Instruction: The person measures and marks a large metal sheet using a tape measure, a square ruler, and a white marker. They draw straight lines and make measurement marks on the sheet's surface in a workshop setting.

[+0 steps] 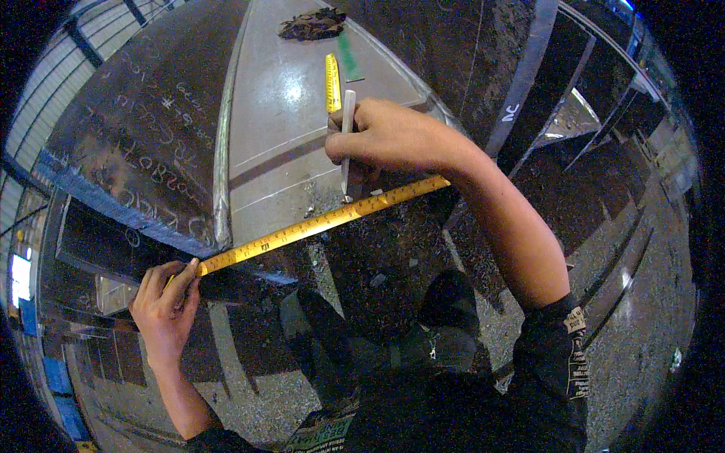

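My left hand (165,306) pinches one end of a yellow tape measure (302,229) by the lower left corner of a grey steel plate (272,166). The blade runs rightward along the plate's near edge and passes behind my right forearm. In my right hand (393,136) is a slim white marking pen (348,113), held upright with its pointed tip down near the blade. A short yellow strip with tape markings (332,83) stands out beyond my right fingers; whether it joins the long blade is hidden.
Dark steel walls (151,143) with chalk writing flank the plate, joined by weld seams (223,151). A crumpled dark rag (313,24) lies at the plate's far end, near a green paint mark (347,54). Steel bars and gritty ground (249,343) show below.
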Action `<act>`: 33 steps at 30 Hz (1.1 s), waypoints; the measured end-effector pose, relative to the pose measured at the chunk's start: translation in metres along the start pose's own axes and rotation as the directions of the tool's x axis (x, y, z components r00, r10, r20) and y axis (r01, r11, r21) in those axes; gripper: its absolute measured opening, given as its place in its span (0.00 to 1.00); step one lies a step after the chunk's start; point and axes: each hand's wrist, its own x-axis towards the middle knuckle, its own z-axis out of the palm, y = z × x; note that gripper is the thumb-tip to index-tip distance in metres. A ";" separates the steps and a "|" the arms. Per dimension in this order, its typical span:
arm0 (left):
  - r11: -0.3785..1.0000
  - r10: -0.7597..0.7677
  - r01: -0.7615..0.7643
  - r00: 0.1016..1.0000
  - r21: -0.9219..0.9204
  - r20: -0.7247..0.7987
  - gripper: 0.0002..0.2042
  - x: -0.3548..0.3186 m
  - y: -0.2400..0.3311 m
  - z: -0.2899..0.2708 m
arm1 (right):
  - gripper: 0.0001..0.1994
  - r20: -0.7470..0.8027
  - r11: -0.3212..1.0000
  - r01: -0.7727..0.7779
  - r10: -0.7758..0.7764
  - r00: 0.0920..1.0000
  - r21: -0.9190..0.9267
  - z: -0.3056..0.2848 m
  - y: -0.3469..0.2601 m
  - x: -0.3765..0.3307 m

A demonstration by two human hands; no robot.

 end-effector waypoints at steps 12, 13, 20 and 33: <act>1.000 0.025 -0.025 1.000 0.015 -0.017 0.15 0.003 0.001 -0.001 | 0.23 -0.016 1.000 -0.016 0.016 1.000 -0.014 0.002 -0.010 -0.004; 0.999 0.039 -0.038 0.999 0.027 -0.027 0.14 0.003 0.001 -0.002 | 0.23 -0.017 1.000 -0.013 0.012 1.000 -0.018 0.002 -0.011 -0.005; 0.999 0.048 -0.047 0.998 0.015 -0.034 0.14 0.006 0.005 -0.004 | 0.22 -0.061 0.996 0.026 -0.031 0.998 -0.091 0.005 -0.011 -0.008; 0.998 0.057 -0.057 0.997 0.011 -0.049 0.14 0.006 0.001 -0.001 | 0.21 -0.054 0.999 0.000 -0.003 0.999 -0.048 0.003 -0.014 -0.010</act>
